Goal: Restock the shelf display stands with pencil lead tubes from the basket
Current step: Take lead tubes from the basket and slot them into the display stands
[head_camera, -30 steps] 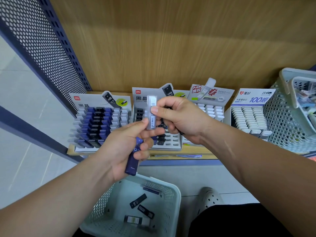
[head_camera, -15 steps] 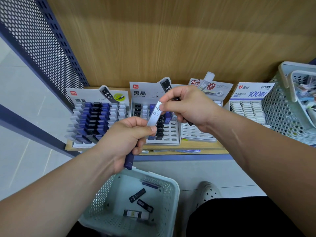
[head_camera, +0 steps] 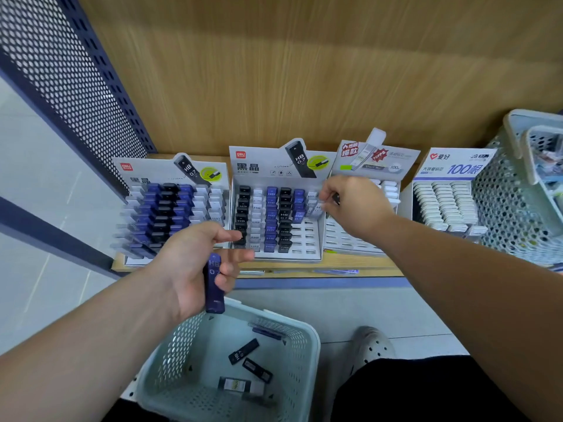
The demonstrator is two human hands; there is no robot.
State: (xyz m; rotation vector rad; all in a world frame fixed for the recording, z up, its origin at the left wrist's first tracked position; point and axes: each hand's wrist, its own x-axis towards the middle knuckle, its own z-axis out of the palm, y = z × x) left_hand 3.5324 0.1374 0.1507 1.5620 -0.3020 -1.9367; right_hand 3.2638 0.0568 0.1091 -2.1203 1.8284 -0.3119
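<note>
The wood-grain back panel [head_camera: 304,71] fills the upper frame, with a dark blue perforated metal side panel [head_camera: 61,71] running down the upper left. At bottom centre sits the pale green perforated plastic basket [head_camera: 195,333], and loose lead tubes [head_camera: 243,351], mostly black, lie flat on its floor. A second pale mesh basket [head_camera: 511,226] stands at the right edge.

Across the middle of the frame 4 white cardboard display stands line the wooden shelf. The left stand [head_camera: 146,175] is packed with blue, black and white tubes, while the middle stand [head_camera: 259,162] has open slots in its lower right part. The 2 stands further right hold white tubes.

My hands are well apart. My left hand [head_camera: 189,269], at centre left above the basket, has its lower fingers wrapped round a dark blue lead tube marked HB 0.7 [head_camera: 214,284], thumb and forefinger loose. My right hand [head_camera: 356,205] is at the right edge of the middle stand. Its curled fingertips are among the pale tubes [head_camera: 313,205] of the last column (a dark sliver shows between my fingers). I cannot tell whether they pinch one.
</note>
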